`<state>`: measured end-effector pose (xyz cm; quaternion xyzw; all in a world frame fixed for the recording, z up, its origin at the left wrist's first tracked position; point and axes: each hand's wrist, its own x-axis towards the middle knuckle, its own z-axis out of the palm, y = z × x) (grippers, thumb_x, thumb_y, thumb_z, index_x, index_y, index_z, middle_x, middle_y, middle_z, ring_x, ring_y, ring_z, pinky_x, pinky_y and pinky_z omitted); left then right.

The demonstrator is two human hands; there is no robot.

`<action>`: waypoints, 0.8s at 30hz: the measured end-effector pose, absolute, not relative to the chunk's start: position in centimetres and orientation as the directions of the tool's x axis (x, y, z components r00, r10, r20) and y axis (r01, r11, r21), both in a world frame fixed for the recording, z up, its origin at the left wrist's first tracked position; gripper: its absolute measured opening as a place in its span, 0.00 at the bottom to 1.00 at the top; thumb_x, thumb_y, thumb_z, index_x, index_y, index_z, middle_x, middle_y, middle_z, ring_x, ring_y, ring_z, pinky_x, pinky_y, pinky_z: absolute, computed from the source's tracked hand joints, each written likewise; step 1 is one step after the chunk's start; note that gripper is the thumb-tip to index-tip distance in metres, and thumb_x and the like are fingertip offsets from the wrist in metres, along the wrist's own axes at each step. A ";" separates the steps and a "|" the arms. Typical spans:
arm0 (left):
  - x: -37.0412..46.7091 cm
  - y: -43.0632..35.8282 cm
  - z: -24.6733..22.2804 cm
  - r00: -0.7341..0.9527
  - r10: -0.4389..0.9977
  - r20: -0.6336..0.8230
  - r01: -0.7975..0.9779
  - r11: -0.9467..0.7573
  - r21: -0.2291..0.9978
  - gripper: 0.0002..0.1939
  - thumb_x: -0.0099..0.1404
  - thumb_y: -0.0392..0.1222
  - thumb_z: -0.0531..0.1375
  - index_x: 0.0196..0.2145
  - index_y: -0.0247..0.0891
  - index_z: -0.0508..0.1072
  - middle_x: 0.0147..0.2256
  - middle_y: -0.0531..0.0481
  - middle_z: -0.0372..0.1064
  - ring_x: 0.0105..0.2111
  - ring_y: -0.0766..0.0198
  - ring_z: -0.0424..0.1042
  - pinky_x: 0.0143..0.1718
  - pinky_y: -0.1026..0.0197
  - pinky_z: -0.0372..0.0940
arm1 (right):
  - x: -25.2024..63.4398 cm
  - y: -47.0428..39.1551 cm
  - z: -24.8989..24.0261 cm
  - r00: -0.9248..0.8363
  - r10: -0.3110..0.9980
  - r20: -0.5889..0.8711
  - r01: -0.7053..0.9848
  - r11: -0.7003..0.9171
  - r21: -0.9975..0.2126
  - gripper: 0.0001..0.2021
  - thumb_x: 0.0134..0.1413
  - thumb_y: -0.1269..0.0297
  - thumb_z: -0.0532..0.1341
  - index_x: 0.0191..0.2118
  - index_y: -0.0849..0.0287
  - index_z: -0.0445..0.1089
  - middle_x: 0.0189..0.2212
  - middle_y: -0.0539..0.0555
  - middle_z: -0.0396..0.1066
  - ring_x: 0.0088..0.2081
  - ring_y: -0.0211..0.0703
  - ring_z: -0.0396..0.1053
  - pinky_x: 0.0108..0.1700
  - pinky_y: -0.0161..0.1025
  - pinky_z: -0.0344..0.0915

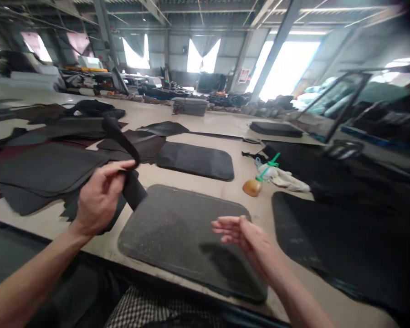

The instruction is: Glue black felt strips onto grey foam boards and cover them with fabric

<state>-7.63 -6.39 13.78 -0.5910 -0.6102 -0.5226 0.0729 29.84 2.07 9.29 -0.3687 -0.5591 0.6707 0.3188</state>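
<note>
- The dark strip [121, 137] is above the table [225, 122], at the far left corner of the grey board [177, 223]; its upper part slants up and leftward, its lower part down and rightward.
- Fingertips hide its middle; whether the lower end touches the board is unclear.
- The left hand [97, 198], raised, pinches it between thumb and fingers, nearly closed.
- The right hand [249, 237] hovers palm inward over the board, loosely open, empty, fingers pointing left.
</note>
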 end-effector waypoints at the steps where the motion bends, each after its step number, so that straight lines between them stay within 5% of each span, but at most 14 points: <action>1: -4.9 -7.2 13.8 -0.094 0.695 0.713 0.806 -0.367 0.464 0.12 0.74 0.41 0.55 0.52 0.42 0.70 0.56 0.46 0.72 0.56 0.56 0.72 0.60 0.50 0.68 | 28.8 0.3 9.1 -0.583 0.798 -0.151 -0.113 -0.264 -0.958 0.34 0.62 0.32 0.54 0.52 0.59 0.75 0.53 0.66 0.74 0.53 0.60 0.73 0.55 0.58 0.68; 4: 2.8 -9.3 12.0 0.441 0.653 0.616 0.696 -0.682 0.225 0.13 0.73 0.33 0.53 0.52 0.38 0.71 0.59 0.42 0.70 0.60 0.57 0.69 0.61 0.53 0.67 | 26.8 -4.0 8.1 -0.596 0.785 -0.171 -0.313 -0.423 -0.850 0.36 0.63 0.32 0.54 0.60 0.59 0.69 0.57 0.65 0.71 0.55 0.57 0.72 0.57 0.55 0.67; 7: 8.6 -10.4 9.0 0.659 0.475 0.583 0.543 -0.837 0.068 0.12 0.70 0.28 0.52 0.45 0.30 0.74 0.52 0.36 0.75 0.54 0.54 0.74 0.59 0.53 0.69 | 26.6 -6.4 7.0 -0.401 0.872 -0.280 -0.389 -0.439 -0.810 0.32 0.59 0.42 0.66 0.59 0.61 0.67 0.53 0.65 0.74 0.51 0.54 0.75 0.53 0.48 0.70; 10: 11.2 -10.5 7.2 0.693 0.370 0.619 0.399 -0.912 0.098 0.08 0.70 0.28 0.54 0.39 0.33 0.74 0.45 0.41 0.79 0.44 0.60 0.79 0.52 0.59 0.73 | 27.6 -7.4 6.1 -0.195 0.914 -0.356 -0.369 -0.405 -0.837 0.30 0.58 0.45 0.68 0.56 0.63 0.68 0.42 0.62 0.78 0.37 0.46 0.76 0.40 0.41 0.73; 12: 11.2 -9.9 7.5 0.695 0.380 0.610 0.268 -0.925 0.270 0.06 0.73 0.34 0.55 0.43 0.35 0.73 0.46 0.43 0.79 0.40 0.63 0.79 0.47 0.64 0.73 | 28.6 -7.6 5.7 -0.153 0.908 -0.391 -0.351 -0.420 -0.837 0.28 0.61 0.42 0.64 0.51 0.65 0.69 0.33 0.59 0.78 0.29 0.42 0.74 0.33 0.37 0.70; 14: 10.1 -8.8 8.6 0.646 0.587 0.488 0.271 -0.774 0.572 0.09 0.75 0.41 0.54 0.47 0.38 0.72 0.47 0.44 0.77 0.40 0.64 0.78 0.44 0.66 0.72 | 29.5 -7.6 5.5 -0.199 0.886 -0.419 -0.339 -0.463 -0.819 0.27 0.62 0.40 0.62 0.47 0.65 0.69 0.28 0.57 0.76 0.25 0.40 0.72 0.29 0.35 0.68; 17: 8.7 -6.4 10.3 0.415 0.910 -0.001 0.371 -0.168 0.913 0.13 0.74 0.49 0.56 0.51 0.43 0.71 0.36 0.50 0.75 0.32 0.67 0.74 0.32 0.68 0.68 | 30.0 -7.5 5.5 -0.390 0.815 -0.429 -0.305 -0.554 -0.774 0.28 0.59 0.38 0.63 0.43 0.65 0.68 0.24 0.58 0.76 0.21 0.41 0.72 0.25 0.34 0.66; 20: 8.8 -3.9 10.4 0.423 0.810 -0.407 0.225 0.342 0.912 0.22 0.70 0.56 0.61 0.55 0.43 0.67 0.27 0.55 0.70 0.19 0.71 0.62 0.19 0.70 0.57 | 29.4 -7.4 5.5 -0.532 0.727 -0.434 -0.279 -0.634 -0.721 0.31 0.55 0.35 0.63 0.42 0.65 0.67 0.24 0.60 0.76 0.20 0.42 0.72 0.24 0.33 0.66; 24: 10.3 -0.7 9.2 0.498 0.721 -0.481 0.129 0.487 0.864 0.20 0.63 0.55 0.66 0.40 0.34 0.72 0.20 0.56 0.67 0.15 0.74 0.57 0.17 0.70 0.49 | 28.9 -7.6 5.1 -0.581 0.686 -0.438 -0.254 -0.664 -0.703 0.34 0.51 0.34 0.66 0.45 0.65 0.67 0.28 0.62 0.77 0.26 0.46 0.76 0.29 0.35 0.69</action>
